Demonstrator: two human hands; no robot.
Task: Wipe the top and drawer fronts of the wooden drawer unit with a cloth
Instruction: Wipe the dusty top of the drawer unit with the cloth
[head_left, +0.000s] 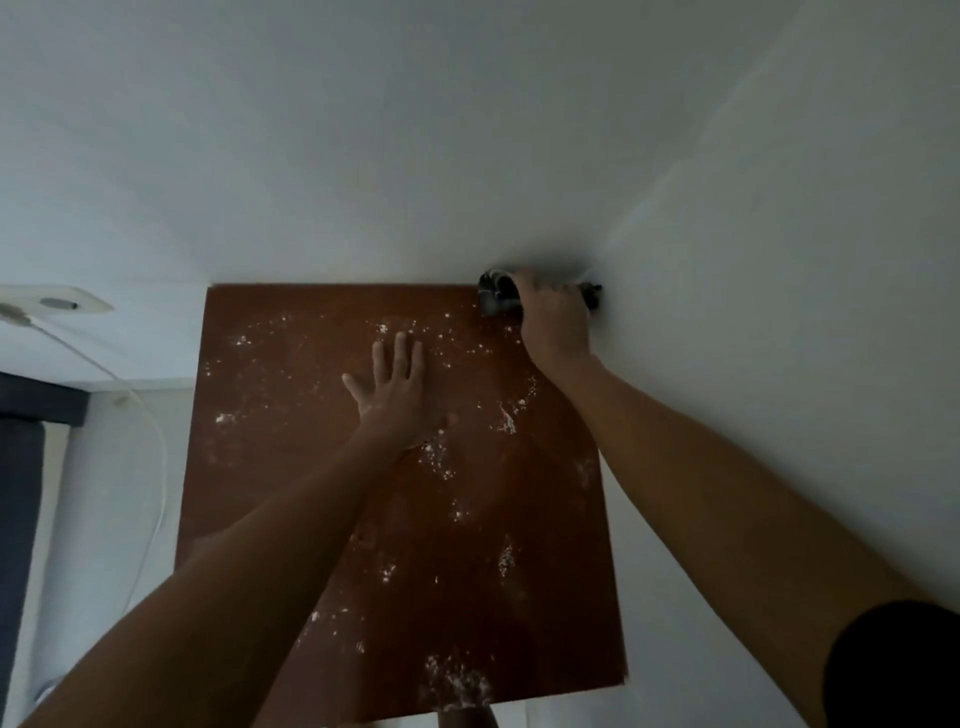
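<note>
Drawer unit top (467, 545), a reddish-brown wooden panel, fills the middle of the view and sits tight in a corner, its far edge against the white wall (363, 156) and its right side running along the side wall. White powdery specks are scattered over most of it, thickest near its front edge and around its middle. The right hand (553, 317) is at the top's far right corner, its grip closed around a dark bunched cloth (493, 296) that pokes out on both sides of the fist. The left hand (397, 400) lies flat and spread on the top, a little beyond its centre, holding nothing.

Starting from that far corner looks sensible: draw the cloth toward the front edge in overlapping strokes, pressing flat so the powder gathers rather than smears, and lift the bracing hand before each pass reaches it. Both walls block any sweep past the far and right edges; the left and front edges are open, though a white cable (156, 441) hangs just left of the unit. Drawer fronts are out of sight.
</note>
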